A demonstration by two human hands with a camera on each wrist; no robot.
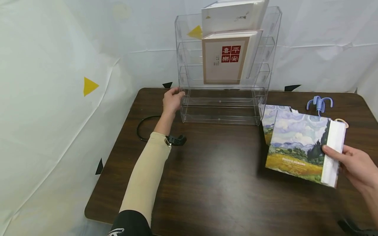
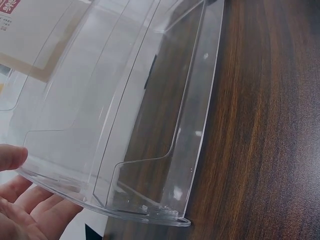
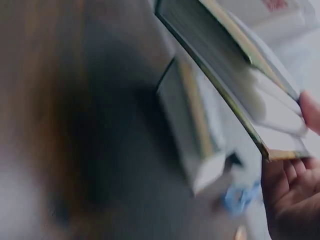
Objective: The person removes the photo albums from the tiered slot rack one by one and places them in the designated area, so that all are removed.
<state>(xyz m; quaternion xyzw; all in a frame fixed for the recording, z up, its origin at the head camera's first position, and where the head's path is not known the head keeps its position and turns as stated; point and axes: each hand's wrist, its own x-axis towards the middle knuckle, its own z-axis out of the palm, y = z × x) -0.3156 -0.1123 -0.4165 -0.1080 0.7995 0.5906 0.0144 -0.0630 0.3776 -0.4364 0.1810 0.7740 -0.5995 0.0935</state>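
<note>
A clear acrylic tiered rack stands at the back of the table. My left hand holds its left side panel; in the left wrist view the thumb is on one face and the fingers are behind the other. My right hand grips a photo album with a painted landscape cover by its white spine, thumb on the front. This album is raised above the table, tilted, right of the rack. Behind it, partly covered, is a second album with a similar cover, also seen in the right wrist view.
Two books, a beige one with red characters and a white one, stand in the rack's upper tiers. A blue pronged object lies at the back right. Near my left wrist is a black cord loop. White sheeting hangs behind the table.
</note>
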